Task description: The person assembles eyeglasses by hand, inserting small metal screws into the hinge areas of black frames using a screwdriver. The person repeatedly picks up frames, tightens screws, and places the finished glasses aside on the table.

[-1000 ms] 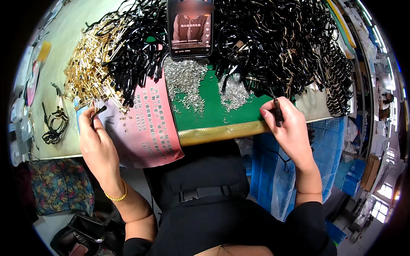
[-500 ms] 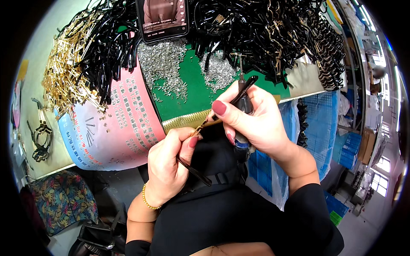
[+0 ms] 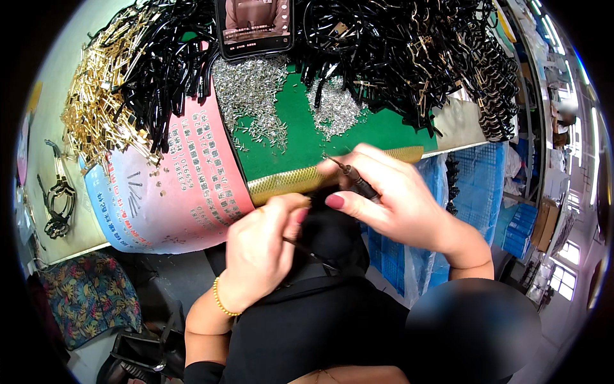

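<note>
My left hand (image 3: 259, 246) is closed in a pinch around a dark, slim eyeglass temple (image 3: 299, 244); most of it is hidden by fingers and blends into black clothing. In my right hand (image 3: 406, 201) is a dark pen-shaped powered screwdriver (image 3: 361, 184), its thin tip pointing up and left over the table's front edge. The right fingers are blurred. Beyond the tip lies a small heap of silver screws (image 3: 334, 110) on a green mat (image 3: 275, 157), and a larger heap of silver screws (image 3: 252, 89) sits left of it.
A phone (image 3: 256, 49) stands behind the screws. Black temples (image 3: 173, 96) and gold metal parts (image 3: 102, 105) pile at left; more black temples (image 3: 396, 70) lie right. A gold textured strip (image 3: 284, 184) lines the front edge beside a pink-blue printed sheet (image 3: 204, 227). Blue crates (image 3: 483, 182) stand right.
The screwdriver's tip has swung from pointing away to pointing up-left, near the table edge. The black temple seen by my right hand no longer shows there. My hands have moved slightly apart.
</note>
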### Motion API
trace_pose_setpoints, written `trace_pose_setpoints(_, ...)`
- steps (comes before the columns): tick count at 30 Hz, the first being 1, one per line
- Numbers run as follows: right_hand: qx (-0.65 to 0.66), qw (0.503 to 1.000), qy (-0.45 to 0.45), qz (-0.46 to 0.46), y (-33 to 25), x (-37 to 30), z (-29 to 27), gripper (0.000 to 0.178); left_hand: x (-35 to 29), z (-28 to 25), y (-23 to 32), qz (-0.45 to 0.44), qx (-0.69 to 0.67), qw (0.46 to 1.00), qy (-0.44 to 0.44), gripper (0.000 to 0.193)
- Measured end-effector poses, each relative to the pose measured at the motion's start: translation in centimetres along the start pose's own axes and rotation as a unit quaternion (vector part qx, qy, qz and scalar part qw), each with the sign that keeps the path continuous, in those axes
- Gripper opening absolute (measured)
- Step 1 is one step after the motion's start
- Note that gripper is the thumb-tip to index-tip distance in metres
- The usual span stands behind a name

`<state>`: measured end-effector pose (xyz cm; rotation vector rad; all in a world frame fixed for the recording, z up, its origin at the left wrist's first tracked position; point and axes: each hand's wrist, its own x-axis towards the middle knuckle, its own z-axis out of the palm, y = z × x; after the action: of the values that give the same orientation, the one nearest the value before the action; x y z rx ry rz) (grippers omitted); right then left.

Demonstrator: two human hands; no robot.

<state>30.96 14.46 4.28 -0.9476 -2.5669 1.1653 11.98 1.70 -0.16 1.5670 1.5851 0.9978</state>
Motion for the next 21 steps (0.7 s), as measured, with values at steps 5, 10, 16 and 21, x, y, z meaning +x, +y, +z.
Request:
trace_pose_setpoints(5, -0.312, 0.946, -0.052, 0.066, -0.3, -0.8, -0.8, 0.068, -0.2, -1.3, -0.4, -0.104, -0.139, 0.984, 0.042, 0.027)
trace_pose_setpoints(10, -0.324, 0.945, -0.022, -0.027, 0.2, -0.9, 0.5, 0.066, 0.2, -0.8, -0.3, -0.081, -0.134, 0.981, 0.114, 0.022)
trace_pose_setpoints(16, -0.242, 0.97, -0.012, 0.008, 0.8, -0.7, -2.0, 0.031, 0.1, -1.1, -0.7, -0.129, -0.154, 0.976, 0.082, 0.022)
trace_pose_setpoints(21, -0.25, 0.965, -0.067, 0.029, 0.5, 0.2, -2.6, 0.037, 1.6, 0.5, 0.7, -0.147, -0.228, 0.961, 0.045, 0.02)
